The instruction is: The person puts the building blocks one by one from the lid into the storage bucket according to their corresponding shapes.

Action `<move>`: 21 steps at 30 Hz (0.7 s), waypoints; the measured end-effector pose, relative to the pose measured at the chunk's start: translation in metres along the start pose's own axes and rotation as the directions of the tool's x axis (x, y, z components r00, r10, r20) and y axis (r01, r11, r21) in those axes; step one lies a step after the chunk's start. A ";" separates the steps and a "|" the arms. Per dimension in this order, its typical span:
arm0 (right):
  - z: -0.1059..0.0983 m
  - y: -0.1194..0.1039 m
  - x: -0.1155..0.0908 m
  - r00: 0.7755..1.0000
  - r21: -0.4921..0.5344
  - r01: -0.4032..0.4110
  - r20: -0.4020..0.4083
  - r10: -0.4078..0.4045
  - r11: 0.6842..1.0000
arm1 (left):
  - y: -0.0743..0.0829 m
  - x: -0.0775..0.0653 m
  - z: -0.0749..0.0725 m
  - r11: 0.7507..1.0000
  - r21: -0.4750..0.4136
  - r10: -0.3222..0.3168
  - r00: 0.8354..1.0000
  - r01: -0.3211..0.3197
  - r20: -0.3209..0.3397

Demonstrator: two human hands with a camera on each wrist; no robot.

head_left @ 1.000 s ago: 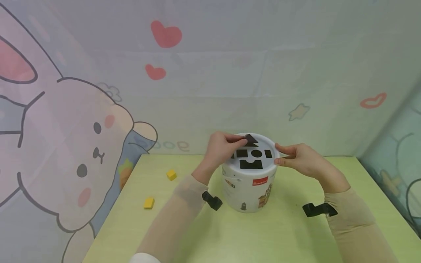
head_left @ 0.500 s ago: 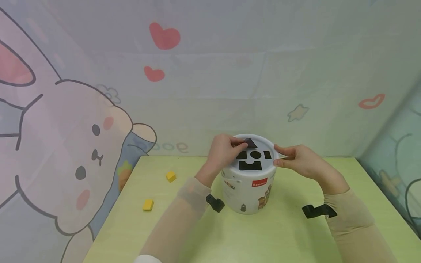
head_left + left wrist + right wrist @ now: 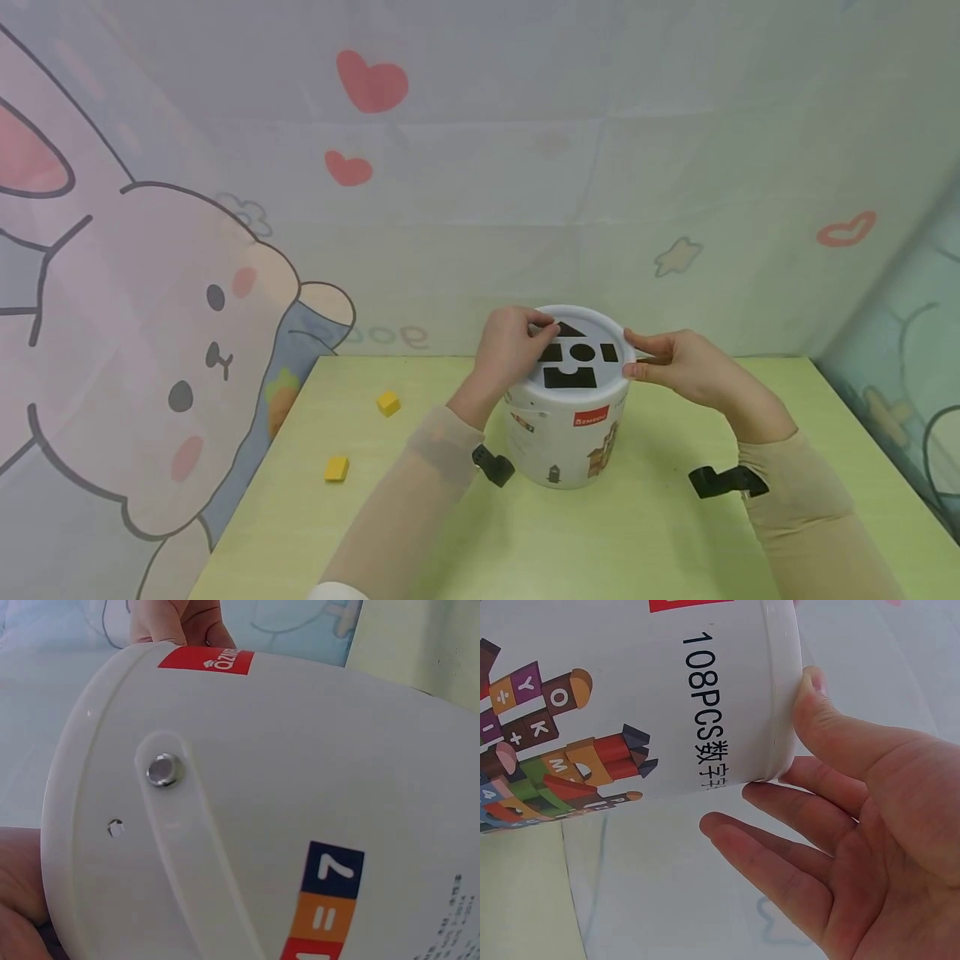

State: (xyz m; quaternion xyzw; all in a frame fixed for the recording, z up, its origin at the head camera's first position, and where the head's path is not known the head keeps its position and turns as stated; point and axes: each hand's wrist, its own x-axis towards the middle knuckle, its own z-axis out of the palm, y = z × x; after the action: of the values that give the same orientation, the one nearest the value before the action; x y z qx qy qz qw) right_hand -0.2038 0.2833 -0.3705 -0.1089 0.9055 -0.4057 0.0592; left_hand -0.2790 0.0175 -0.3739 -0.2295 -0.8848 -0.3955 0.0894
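Note:
A white round block bucket stands upright on the table, its lid cut with dark shaped holes. Over the lid's far left part, my left hand has thumb and forefinger together on a dark triangular block; block and triangular hole are hard to tell apart. My right hand grips the bucket's right rim, its thumb on one side and its fingers behind. In the left wrist view the bucket's wall covers most of the left hand.
Two small yellow blocks lie on the table's left part, a nearer block and a farther block. Behind the green table hangs a printed cloth. A cable hangs at the far right.
The dark triangular block, seen raised over the lid a second ago, has gone down to the triangular hole. My left hand has shifted slightly; the right hand stays on the rim.

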 end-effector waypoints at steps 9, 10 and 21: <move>0.000 -0.001 -0.001 1.000 -0.005 -0.007 0.004 0.007 1.000 | 0.000 -0.001 0.000 1.000 -0.007 0.016 1.000 -0.016 -0.009; 0.000 -0.001 -0.001 1.000 -0.008 -0.006 0.005 0.006 1.000 | 0.000 -0.002 0.000 1.000 -0.010 0.015 1.000 -0.015 -0.008; 0.000 -0.001 0.000 1.000 -0.018 -0.004 -0.004 0.004 1.000 | 0.001 -0.002 -0.003 1.000 -0.029 -0.011 1.000 0.011 0.004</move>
State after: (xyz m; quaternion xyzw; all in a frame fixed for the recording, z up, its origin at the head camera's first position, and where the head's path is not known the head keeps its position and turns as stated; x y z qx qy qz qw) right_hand -0.2031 0.2829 -0.3704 -0.1066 0.9096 -0.3975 0.0573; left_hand -0.2767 0.0153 -0.3725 -0.2268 -0.8803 -0.4085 0.0823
